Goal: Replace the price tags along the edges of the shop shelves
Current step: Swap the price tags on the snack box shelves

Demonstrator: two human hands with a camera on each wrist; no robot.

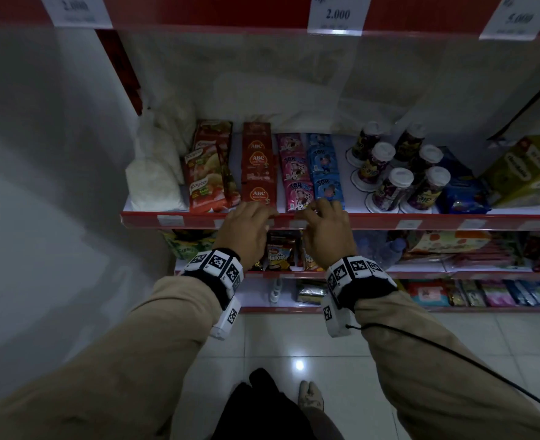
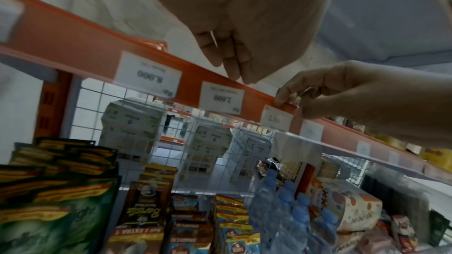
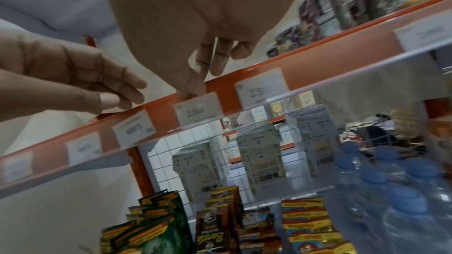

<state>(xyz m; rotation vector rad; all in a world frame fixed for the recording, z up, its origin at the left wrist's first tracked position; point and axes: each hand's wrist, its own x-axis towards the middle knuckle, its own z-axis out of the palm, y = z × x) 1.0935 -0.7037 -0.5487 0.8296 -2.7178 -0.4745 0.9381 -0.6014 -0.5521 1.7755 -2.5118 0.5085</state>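
Observation:
Both hands are at the red shelf-edge strip (image 1: 198, 221) of the middle shelf, which carries several white price tags behind a clear cover. My left hand (image 1: 267, 217) (image 2: 240, 79) comes down on the strip's top edge and pinches it with its fingertips, just right of the 2.000 tag (image 2: 222, 98). A little further right, my right hand (image 1: 307, 215) (image 3: 190, 93) pinches the top edge of a price tag (image 3: 198, 109) (image 2: 276, 119) printed with a number starting 2.5. That tag sits in the strip. Neither hand holds a loose tag that I can see.
Sachet packs (image 1: 257, 166) and lidded cups (image 1: 389, 173) fill the shelf behind the strip. The shelf below holds snack packs (image 2: 56, 210) and water bottles (image 3: 401, 190). The upper shelf edge (image 1: 230, 11) with its large tags hangs overhead. A white wall (image 1: 40, 154) is on the left, tiled floor below.

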